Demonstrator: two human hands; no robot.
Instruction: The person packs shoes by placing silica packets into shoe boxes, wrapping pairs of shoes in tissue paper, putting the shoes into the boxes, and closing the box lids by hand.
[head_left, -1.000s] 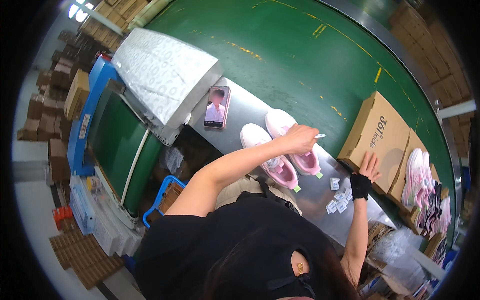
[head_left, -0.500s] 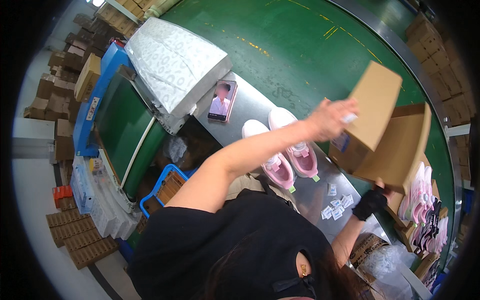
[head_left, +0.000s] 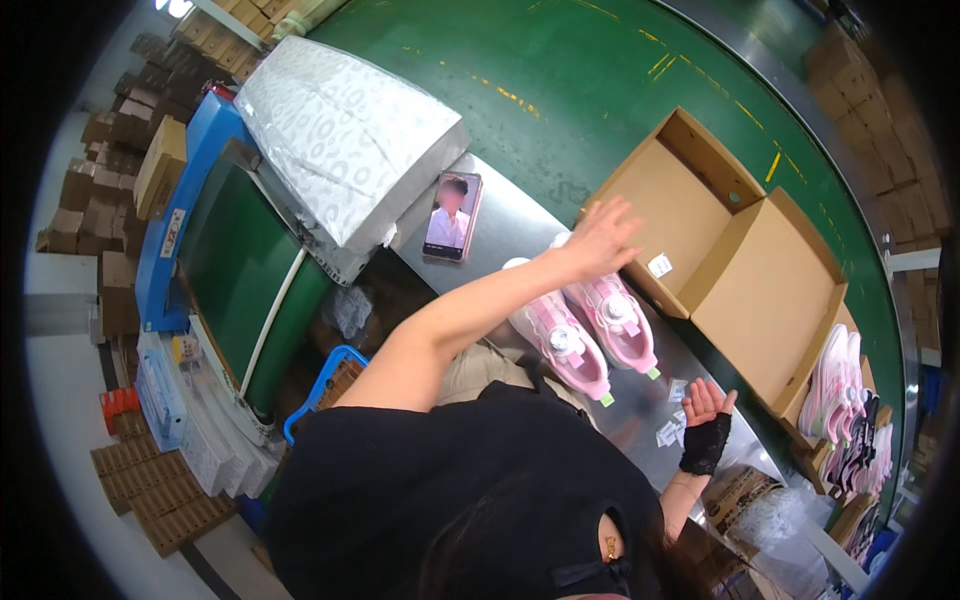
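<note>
A brown cardboard shoe box [head_left: 672, 180] lies opened out, its lid [head_left: 770, 300] folded back to the right. One white sachet [head_left: 660, 265] is inside the box, close to its near wall. My left hand [head_left: 604, 238], bare and open with spread fingers, hovers at the box's left edge and covers part of a pair of pink and white sneakers [head_left: 562, 345]. The shoes stand side by side on the metal table [head_left: 520, 200]. Low on the right, my right hand [head_left: 708, 425], in a black fingerless glove, is open and holds nothing. It is beside several small white sachets [head_left: 672, 432].
A phone [head_left: 452, 217] showing a picture lies on the table beside a stack of white patterned paper [head_left: 350, 130]. At left are a green conveyor belt [head_left: 240, 270] and a blue basket [head_left: 322, 385]. More pink and white shoes [head_left: 835, 385] sit on the right, near clear plastic [head_left: 775, 525].
The box has been opened out and set down; both hands have let go of it. The white sachet from my left hand now lies inside. My right hand has moved back toward the loose sachets.
</note>
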